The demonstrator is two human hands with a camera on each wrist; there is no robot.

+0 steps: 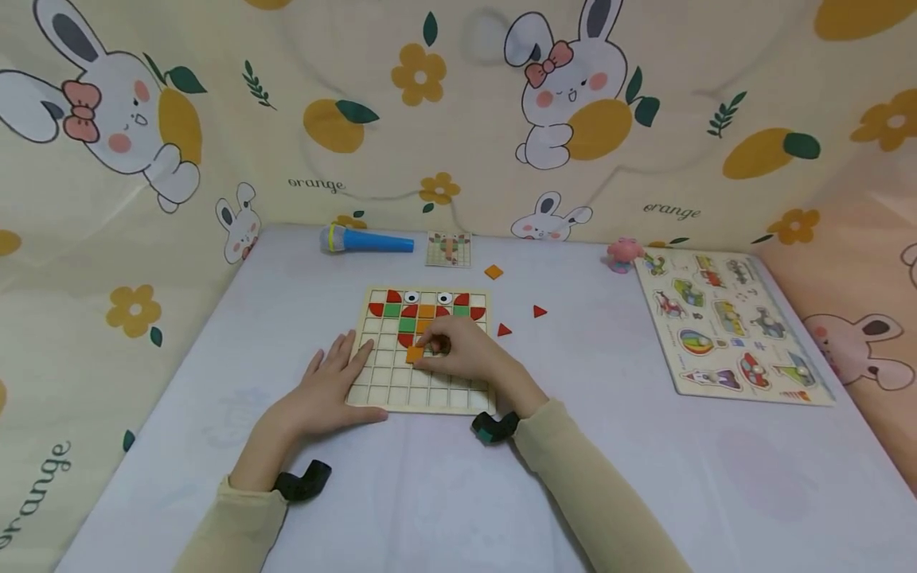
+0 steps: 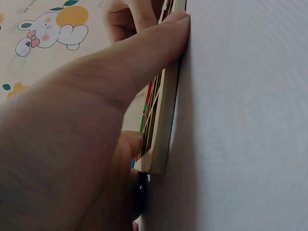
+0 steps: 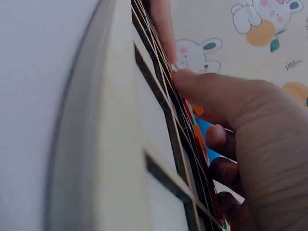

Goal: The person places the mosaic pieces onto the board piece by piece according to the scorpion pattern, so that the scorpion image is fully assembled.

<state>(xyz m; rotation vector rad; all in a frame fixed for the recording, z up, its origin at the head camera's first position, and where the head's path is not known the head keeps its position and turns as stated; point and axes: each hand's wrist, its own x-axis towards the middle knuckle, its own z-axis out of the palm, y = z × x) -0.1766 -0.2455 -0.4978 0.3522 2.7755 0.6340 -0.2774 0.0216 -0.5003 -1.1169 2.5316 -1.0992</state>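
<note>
A wooden grid board [image 1: 380, 383] lies on the table, with red, green and orange tiles and two eye tiles set in its upper rows. My right hand [image 1: 464, 347] pinches an orange square tile [image 1: 414, 355] between thumb and fingertips, over the middle of the grid. In the right wrist view the thumb and that tile are close to the board's surface. With fingers spread, my left hand [image 1: 322, 390] rests at the board's left side, its thumb along the near edge. The left wrist view shows this thumb [image 2: 149, 45] against the board's rim [image 2: 166, 115].
Two red triangles [image 1: 540, 311] and an orange diamond tile [image 1: 493, 272] lie right of the board. Behind it are a blue toy microphone [image 1: 376, 240] and a small pattern card [image 1: 449, 249]. A pink toy [image 1: 625, 253] and a picture puzzle board [image 1: 731, 326] sit at the right.
</note>
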